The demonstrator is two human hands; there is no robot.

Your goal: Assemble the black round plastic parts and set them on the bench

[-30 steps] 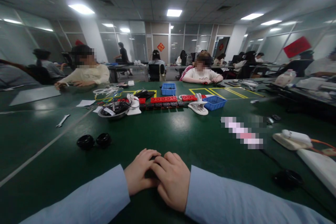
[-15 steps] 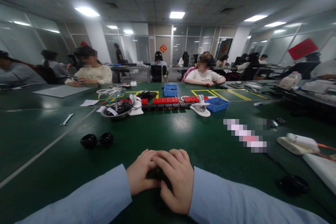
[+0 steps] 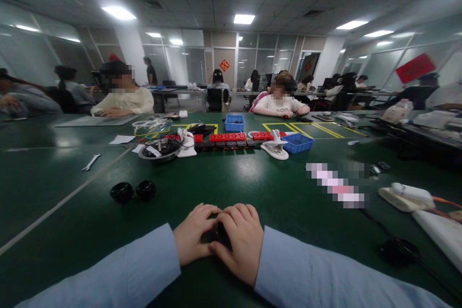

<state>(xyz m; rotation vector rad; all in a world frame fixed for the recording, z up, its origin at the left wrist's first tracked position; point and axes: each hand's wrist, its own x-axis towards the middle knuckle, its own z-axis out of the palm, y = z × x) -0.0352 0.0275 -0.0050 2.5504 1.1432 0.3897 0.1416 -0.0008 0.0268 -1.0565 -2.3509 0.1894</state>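
Observation:
Near the front of the green table (image 3: pixel 173 255), my left hand (image 3: pixel 197 234) and my right hand (image 3: pixel 242 240) curve round a dark object (image 3: pixel 220 233) between them. My fingers cover most of it, so its shape cannot be made out. The fingertips of both hands meet at its far side, and the thumbs come together at its near side. Two black round parts (image 3: pixel 121 192) (image 3: pixel 146 190) sit side by side to the left of my hands.
Farther back lie a metal bowl of cables (image 3: pixel 159 158), a white clamp (image 3: pixel 276 148), red blocks (image 3: pixel 227 137) and blue bins (image 3: pixel 298 143). A wrench (image 3: pixel 91 162) lies at left. A black cabled part (image 3: pixel 400 251) is at right. People sit across the table.
My right hand has shifted slightly, its fingers no longer lapping over my left fingers as much. Across the table at left, a person's hands and the grey sheet have moved a little.

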